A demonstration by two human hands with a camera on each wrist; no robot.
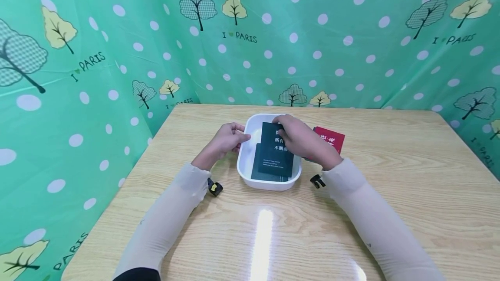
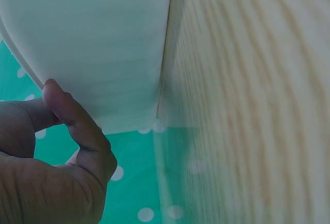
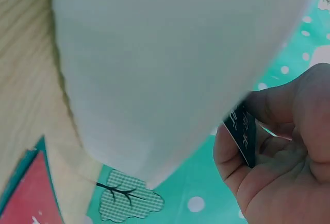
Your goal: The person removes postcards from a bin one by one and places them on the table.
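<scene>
A white plastic basin [image 1: 243, 166] stands on the table in front of me. My left hand [image 1: 228, 139] grips its left rim, the thumb laid over the edge; in the left wrist view that hand [image 2: 72, 152] is by the basin's outer wall [image 2: 98, 44]. Inside the basin, my right hand [image 1: 302, 138] holds a dark green booklet [image 1: 275, 155] with white lettering by its upper right part. The right wrist view has the booklet [image 3: 241, 134] pinched between thumb and fingers. Beneath it lies another dark green booklet [image 1: 258, 172], mostly covered.
Right of the basin, a red booklet [image 1: 332, 138] with white characters lies on the wooden table [image 1: 394, 177], partly behind my right hand. A dark green edge [image 3: 31, 157] shows beside the red one. A green patterned curtain [image 1: 273, 68] hangs behind and at the left.
</scene>
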